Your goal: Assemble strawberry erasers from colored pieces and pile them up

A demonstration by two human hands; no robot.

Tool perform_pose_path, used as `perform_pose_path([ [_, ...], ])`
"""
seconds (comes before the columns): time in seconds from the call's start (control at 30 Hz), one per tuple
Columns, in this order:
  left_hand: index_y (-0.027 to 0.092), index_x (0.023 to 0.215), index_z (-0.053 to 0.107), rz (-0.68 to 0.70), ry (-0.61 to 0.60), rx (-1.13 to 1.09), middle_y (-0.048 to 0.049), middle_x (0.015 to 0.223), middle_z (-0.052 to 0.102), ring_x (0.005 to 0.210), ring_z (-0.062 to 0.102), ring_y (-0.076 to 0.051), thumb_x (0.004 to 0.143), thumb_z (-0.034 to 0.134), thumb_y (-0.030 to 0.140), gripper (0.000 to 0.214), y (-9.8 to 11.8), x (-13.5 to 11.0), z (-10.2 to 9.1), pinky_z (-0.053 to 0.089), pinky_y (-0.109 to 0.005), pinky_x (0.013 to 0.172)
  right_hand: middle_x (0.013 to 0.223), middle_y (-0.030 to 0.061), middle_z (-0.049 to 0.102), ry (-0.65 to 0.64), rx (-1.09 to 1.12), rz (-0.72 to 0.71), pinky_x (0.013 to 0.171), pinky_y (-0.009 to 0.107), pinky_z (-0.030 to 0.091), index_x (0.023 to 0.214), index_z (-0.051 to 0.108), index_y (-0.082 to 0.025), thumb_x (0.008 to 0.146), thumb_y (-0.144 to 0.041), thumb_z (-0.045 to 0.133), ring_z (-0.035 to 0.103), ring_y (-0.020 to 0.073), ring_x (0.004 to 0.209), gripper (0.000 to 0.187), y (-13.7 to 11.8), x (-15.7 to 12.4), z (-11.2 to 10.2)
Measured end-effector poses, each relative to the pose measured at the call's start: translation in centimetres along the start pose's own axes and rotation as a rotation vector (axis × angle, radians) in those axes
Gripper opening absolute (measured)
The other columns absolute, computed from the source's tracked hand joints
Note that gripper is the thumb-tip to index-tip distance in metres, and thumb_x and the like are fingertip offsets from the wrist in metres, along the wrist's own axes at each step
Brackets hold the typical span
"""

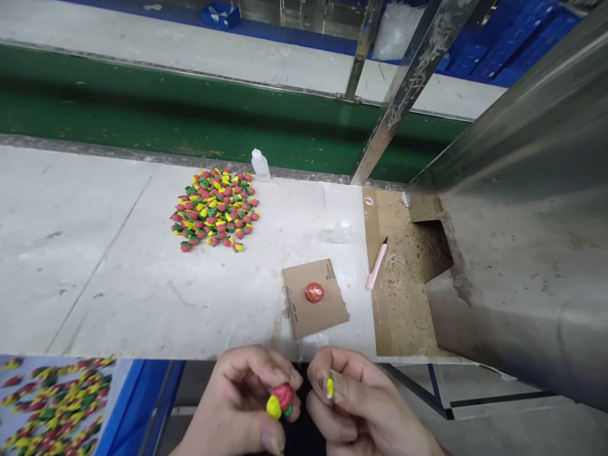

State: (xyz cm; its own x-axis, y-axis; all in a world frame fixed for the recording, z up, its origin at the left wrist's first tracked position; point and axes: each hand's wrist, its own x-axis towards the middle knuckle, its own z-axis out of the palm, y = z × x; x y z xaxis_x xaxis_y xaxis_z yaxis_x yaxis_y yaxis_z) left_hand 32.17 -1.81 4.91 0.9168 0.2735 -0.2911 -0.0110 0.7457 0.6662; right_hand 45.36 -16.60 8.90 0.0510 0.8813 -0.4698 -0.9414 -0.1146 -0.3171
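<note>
At the table's front edge, my left hand [237, 396] is closed on a small moulded piece in red, yellow and green [284, 398], held between thumb and fingers. Beside it my right hand [365, 405] pinches a tiny bright yellow bit [330, 387] between thumb and forefinger; the two hands are a little apart. Just beyond them lies a cardboard square [304, 323] bearing a small round dish of glossy red stuff [314, 292]. Farther back on the left is a pile of similar red, yellow and green pieces [216, 206].
A white squeeze bottle [260, 166] stands behind the pile. Right of centre are a small clear container [341, 232] and a pink pen [377, 265] by a cardboard sheet [396, 316]. A blue tray [128, 405] with more pieces sits lower left. Metal sheeting [517, 253] bounds the right.
</note>
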Motion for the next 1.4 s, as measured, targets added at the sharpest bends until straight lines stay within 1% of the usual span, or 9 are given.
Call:
perform_pose_path([
  [0.2,0.035,0.094,0.085,0.055,-0.01,0.036,0.0026,0.09,0.085,0.071,0.08,-0.013,0.066,0.101,0.027,0.033,0.0,0.2,0.6,0.064,-0.02,0.069,0.059,-0.0108,0.04,-0.059,0.006,-0.008,0.041,0.014,0.013,0.086,0.049,-0.021,0.088,-0.053,0.084,0.019,0.0029,0.047,0.048,0.7,-0.1,0.0],
  [0.33,0.034,0.093,0.088,0.114,-0.033,0.107,0.0007,0.088,0.083,0.069,0.08,-0.013,0.073,0.097,0.034,0.022,0.5,0.4,1.4,0.063,-0.018,0.065,0.062,-0.01,0.04,0.014,-0.113,-0.074,0.042,0.016,0.016,0.087,0.049,-0.022,0.088,-0.061,0.081,0.019,0.0037,0.047,0.051,0.8,-0.3,-0.4],
  [0.5,0.032,0.095,0.087,0.006,0.067,0.067,-0.0001,0.086,0.086,0.068,0.081,-0.014,0.063,0.103,0.027,0.036,0.8,0.3,2.4,0.063,-0.018,0.065,0.073,-0.0036,0.045,0.193,-0.977,-0.48,0.056,0.023,0.033,0.086,0.058,-0.021,0.107,-0.051,0.058,0.039,0.0101,0.06,0.037,-1.3,-1.7,-0.2],
  [0.57,0.031,0.089,0.086,-0.046,0.131,0.036,0.0005,0.085,0.087,0.068,0.08,-0.013,0.058,0.105,0.024,0.037,0.8,0.3,2.5,0.063,-0.016,0.066,0.074,-0.0025,0.05,0.195,-1.264,-0.595,0.056,0.023,0.036,0.089,0.06,-0.022,0.11,-0.038,0.052,0.046,0.0115,0.061,0.028,-2.5,-2.1,0.1],
  [0.63,0.03,0.084,0.087,0.014,0.116,0.081,-0.0006,0.088,0.088,0.069,0.08,-0.013,0.06,0.104,0.023,0.03,0.7,0.5,2.3,0.063,-0.016,0.068,0.075,-0.0024,0.056,0.166,-1.447,-0.646,0.055,0.023,0.04,0.094,0.06,-0.024,0.112,-0.031,0.049,0.054,0.012,0.062,0.022,-3.3,-2.3,0.4],
  [0.8,0.034,0.095,0.089,0.224,0.006,0.359,-0.0063,0.093,0.089,0.078,0.084,-0.022,0.064,0.101,0.017,0.038,1.1,1.6,1.6,0.068,-0.022,0.069,0.084,-0.0001,0.067,0.137,-1.719,-0.643,0.066,0.024,0.05,0.099,0.059,-0.023,0.115,-0.031,0.041,0.065,0.014,0.073,0.025,-4.2,-2.2,1.0],
  [1.0,0.037,0.09,0.089,0.3,0.129,0.518,-0.0024,0.083,0.089,0.072,0.084,-0.018,0.061,0.103,0.029,0.033,1.4,2.1,2.3,0.066,-0.015,0.069,0.081,-0.0016,0.065,0.107,-1.988,-0.662,0.062,0.027,0.043,0.099,0.056,-0.023,0.118,-0.032,0.026,0.064,0.014,0.069,0.036,-4.6,-2.0,1.4],
  [1.23,0.04,0.091,0.089,0.314,0.13,0.538,-0.0001,0.079,0.088,0.068,0.084,-0.016,0.064,0.101,0.033,0.031,1.5,2.4,2.9,0.064,-0.012,0.066,0.078,-0.0037,0.056,0.087,-2.165,-0.677,0.054,0.033,0.031,0.1,0.05,-0.023,0.118,-0.025,0.021,0.057,0.0151,0.064,0.034,-4.0,-1.5,1.0],
  [1.4,0.043,0.091,0.088,0.284,0.134,0.516,0.0019,0.081,0.088,0.068,0.084,-0.015,0.063,0.102,0.033,0.033,1.5,2.3,3.0,0.063,-0.01,0.066,0.078,-0.0039,0.055,0.101,-2.161,-0.703,0.054,0.033,0.031,0.1,0.05,-0.023,0.118,-0.024,0.02,0.056,0.0146,0.064,0.034,-3.9,-1.5,0.8],
])
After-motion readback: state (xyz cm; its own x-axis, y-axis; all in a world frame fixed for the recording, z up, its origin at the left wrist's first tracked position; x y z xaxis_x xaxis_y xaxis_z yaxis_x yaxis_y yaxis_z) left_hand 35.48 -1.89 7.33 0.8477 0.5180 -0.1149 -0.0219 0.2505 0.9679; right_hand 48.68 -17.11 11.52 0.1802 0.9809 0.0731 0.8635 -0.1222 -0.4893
